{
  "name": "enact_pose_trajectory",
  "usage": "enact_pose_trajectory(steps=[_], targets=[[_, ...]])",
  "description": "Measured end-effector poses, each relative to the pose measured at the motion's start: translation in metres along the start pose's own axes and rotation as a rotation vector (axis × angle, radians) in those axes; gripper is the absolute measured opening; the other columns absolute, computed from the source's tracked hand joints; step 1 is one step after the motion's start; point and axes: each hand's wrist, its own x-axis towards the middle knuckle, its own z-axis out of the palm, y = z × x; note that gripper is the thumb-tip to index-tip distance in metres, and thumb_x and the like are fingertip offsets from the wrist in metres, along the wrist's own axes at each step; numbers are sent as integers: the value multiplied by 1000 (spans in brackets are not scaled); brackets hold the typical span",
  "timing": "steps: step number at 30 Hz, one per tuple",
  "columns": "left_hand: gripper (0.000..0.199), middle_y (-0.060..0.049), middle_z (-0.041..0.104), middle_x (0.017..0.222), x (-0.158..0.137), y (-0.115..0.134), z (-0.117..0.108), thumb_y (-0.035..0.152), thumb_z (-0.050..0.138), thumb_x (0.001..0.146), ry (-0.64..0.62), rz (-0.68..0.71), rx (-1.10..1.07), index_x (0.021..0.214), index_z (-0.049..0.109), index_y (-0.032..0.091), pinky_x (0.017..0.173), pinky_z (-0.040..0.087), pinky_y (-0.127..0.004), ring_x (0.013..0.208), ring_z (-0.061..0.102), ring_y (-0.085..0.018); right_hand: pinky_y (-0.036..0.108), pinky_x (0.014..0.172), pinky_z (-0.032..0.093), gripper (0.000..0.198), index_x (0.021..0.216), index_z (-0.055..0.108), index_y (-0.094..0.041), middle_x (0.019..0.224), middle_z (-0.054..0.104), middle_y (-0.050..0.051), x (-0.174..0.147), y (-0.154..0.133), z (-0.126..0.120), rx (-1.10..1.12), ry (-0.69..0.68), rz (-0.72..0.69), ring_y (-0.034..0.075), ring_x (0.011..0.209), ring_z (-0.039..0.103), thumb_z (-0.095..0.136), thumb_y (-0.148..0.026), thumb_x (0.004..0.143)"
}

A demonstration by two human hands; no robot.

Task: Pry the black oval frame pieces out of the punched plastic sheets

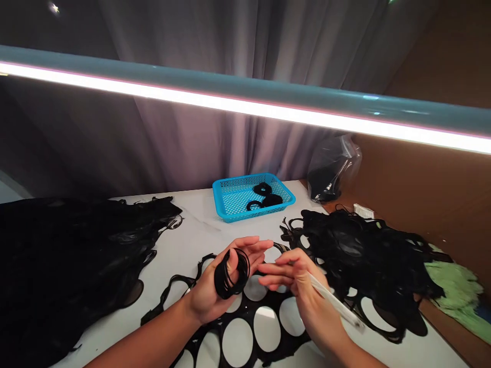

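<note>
A bundle of thin black rings (227, 281) hangs looped over the thumb of my left hand (209, 294), resting on the palm while the other fingers stretch to the right. My right hand (309, 286) has a slim white pen-like tool (335, 301) tucked between thumb and palm, its rear end pointing down to the right. The right fingertips reach close to the left fingers; whether they touch is hard to tell. Beneath both hands lies a black sheet with round cut-outs (255, 312), the white table showing through its holes.
Behind the hands, a blue plastic basket (226, 217) holds several black rings. Black fabric heaps lie left (76, 260) and right (356, 255). A clear bag (333, 168) stands at the back right, green cloth (456, 286) at the right edge. A bright tube light (245, 105) crosses above.
</note>
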Motion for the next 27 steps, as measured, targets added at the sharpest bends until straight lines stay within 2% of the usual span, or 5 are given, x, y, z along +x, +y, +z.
enact_pose_trajectory(steps=[4, 10, 17, 21, 27], targets=[[38, -10, 55, 140, -2, 0, 10, 48, 49, 98, 38, 3, 170, 123, 64, 23, 115, 25, -44, 138, 38, -29, 35, 75, 54, 44, 82, 50, -20, 93, 71, 10, 7, 9, 15, 161, -53, 95, 21, 82, 70, 49, -63, 91], [35, -10, 59, 130, -1, -2, 12, 47, 50, 97, -15, 148, 638, 113, 70, 24, 115, 25, -41, 139, 33, -30, 29, 80, 51, 41, 108, 56, -24, 99, 62, 1, 2, 4, 33, 385, -165, 224, 17, 94, 62, 79, -38, 77], [28, -11, 54, 131, -2, 9, 11, 39, 51, 98, -80, 193, 856, 116, 69, 27, 110, 31, -43, 132, 40, -31, 25, 75, 46, 27, 90, 64, -17, 85, 61, -1, 3, -5, 32, 555, -291, 386, 12, 80, 58, 83, -24, 71], [30, -11, 56, 129, 1, 12, 6, 37, 56, 95, -93, 279, 944, 121, 67, 26, 109, 34, -42, 129, 44, -32, 22, 70, 41, 27, 89, 67, -15, 83, 64, 1, 7, -15, 29, 444, -316, 300, 11, 74, 56, 83, -25, 71], [44, -6, 60, 119, 8, 9, -12, 29, 72, 86, -13, 381, 1080, 128, 58, 29, 100, 44, -36, 110, 57, -25, 28, 78, 42, 24, 90, 67, -18, 74, 68, 1, 17, -23, 18, 121, -262, 52, 16, 76, 59, 78, -34, 77]])
